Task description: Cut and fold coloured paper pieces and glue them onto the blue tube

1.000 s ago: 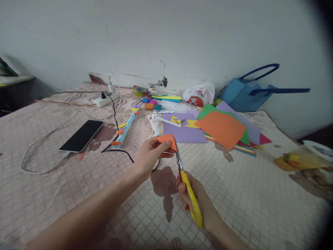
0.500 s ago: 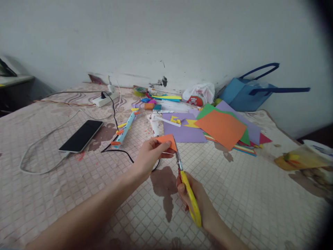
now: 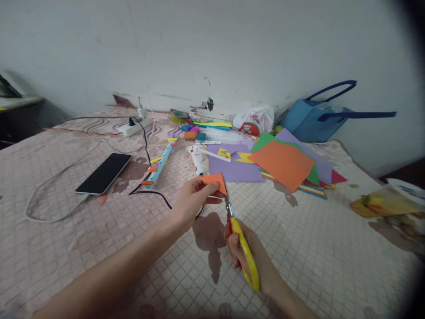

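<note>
Between the thumb and fingers of my left hand [image 3: 195, 197] is a small piece of orange paper [image 3: 217, 179]. My right hand [image 3: 250, 248] grips yellow-and-red scissors [image 3: 245, 248], their blades pointing away from me. The blades lie along the right edge of the orange paper; I cannot tell whether they are cutting into it. Just beyond the paper lies a white glue gun [image 3: 197, 160], and its black cord passes behind my left hand. Purple paper [image 3: 229, 170] with yellow scraps [image 3: 224, 153] on it lies behind.
Stacked coloured sheets [image 3: 283, 164] lie to the right, near a blue bag [image 3: 312, 119] and a plastic container [image 3: 381, 201]. On the left are a phone [image 3: 104, 173] with its cable, a power strip [image 3: 134, 127] and a light-blue strip with coloured pieces [image 3: 161, 164].
The scissor handles have spread slightly apart, with more red showing. Both hands and the orange paper have shifted only a little.
</note>
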Available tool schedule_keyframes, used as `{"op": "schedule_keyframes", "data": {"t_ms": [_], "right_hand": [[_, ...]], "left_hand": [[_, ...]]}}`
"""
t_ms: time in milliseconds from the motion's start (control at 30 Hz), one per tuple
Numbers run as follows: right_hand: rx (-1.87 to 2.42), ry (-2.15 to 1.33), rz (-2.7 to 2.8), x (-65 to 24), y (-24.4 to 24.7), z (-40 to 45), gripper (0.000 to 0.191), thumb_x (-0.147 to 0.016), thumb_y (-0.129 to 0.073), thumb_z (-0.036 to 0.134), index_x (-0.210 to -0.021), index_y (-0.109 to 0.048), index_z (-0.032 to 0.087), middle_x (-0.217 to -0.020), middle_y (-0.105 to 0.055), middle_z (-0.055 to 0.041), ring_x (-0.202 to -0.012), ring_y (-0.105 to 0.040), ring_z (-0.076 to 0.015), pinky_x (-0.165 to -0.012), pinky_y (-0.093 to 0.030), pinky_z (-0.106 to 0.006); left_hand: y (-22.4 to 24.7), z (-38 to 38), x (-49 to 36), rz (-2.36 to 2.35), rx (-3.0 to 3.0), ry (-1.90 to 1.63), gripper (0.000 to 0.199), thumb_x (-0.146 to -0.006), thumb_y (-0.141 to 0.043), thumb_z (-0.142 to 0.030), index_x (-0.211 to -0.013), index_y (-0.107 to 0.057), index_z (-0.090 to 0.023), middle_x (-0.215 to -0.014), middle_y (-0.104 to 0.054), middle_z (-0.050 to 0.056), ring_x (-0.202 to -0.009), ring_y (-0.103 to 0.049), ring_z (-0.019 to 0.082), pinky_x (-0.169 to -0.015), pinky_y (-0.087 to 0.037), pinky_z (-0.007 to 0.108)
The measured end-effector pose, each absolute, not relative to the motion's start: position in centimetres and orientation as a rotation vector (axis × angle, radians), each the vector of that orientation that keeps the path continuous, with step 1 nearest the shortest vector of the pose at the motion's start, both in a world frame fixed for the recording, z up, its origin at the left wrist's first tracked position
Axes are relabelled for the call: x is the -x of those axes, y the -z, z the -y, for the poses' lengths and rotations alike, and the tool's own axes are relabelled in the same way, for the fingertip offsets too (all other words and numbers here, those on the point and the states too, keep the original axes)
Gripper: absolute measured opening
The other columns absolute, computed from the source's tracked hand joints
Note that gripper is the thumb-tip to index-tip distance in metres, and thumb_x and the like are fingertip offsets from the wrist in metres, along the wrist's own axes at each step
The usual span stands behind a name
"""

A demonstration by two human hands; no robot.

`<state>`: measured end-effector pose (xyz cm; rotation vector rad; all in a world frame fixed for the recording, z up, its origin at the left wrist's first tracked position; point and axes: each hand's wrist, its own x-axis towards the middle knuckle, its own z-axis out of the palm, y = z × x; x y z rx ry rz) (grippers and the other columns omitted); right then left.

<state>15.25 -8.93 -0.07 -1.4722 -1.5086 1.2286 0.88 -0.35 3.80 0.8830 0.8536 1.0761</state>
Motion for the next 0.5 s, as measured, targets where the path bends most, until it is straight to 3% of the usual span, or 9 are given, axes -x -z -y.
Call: {"op": "schedule_keyframes", "data": {"t_ms": [500], "right_hand": [[1.509, -1.335, 1.431, -15.26, 0.23, 8.90, 0.052, -0.077, -0.041, 0.073, -0.072, -0.035, 0.022, -0.053, -0.036, 0.0066, -0.043, -0.032, -0.0072, -0.041, -0.032, -0.021]], "left_hand": [[-3.97, 0.58, -1.00, -0.866, -0.878, -1.050, 0.014, -0.074, -0.067, -0.027, -0.074, -0.064, -0.013, -0.073, -0.068, 0.004, -0.068, -0.064, 0.013, -0.069, -0.052, 0.028]]}}
